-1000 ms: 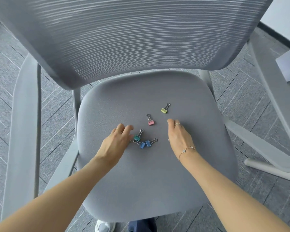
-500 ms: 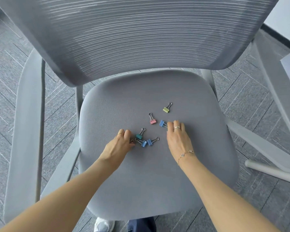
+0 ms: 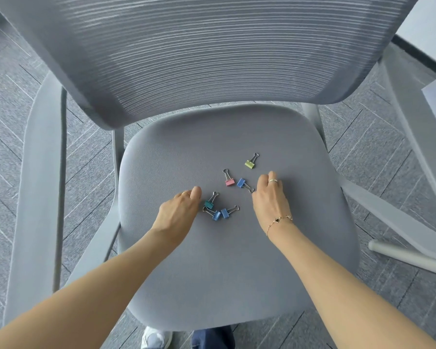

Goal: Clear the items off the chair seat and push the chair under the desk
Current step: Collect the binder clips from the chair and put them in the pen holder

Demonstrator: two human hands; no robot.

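Head view: six small coloured metal binder clips (image 3: 227, 195), scattered mid-seat on the grey fabric chair seat (image 3: 237, 273), are being flanked by the cupped, empty left hand (image 3: 179, 212) and right hand (image 3: 268, 197), seemingly for gathering.

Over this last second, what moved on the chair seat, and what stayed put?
The right hand slid toward the middle and uncovered a blue binder clip, now beside the pink clip. The left hand barely shifted, next to the teal clip. The green clip and the two blue clips stayed put. Nothing is grasped.
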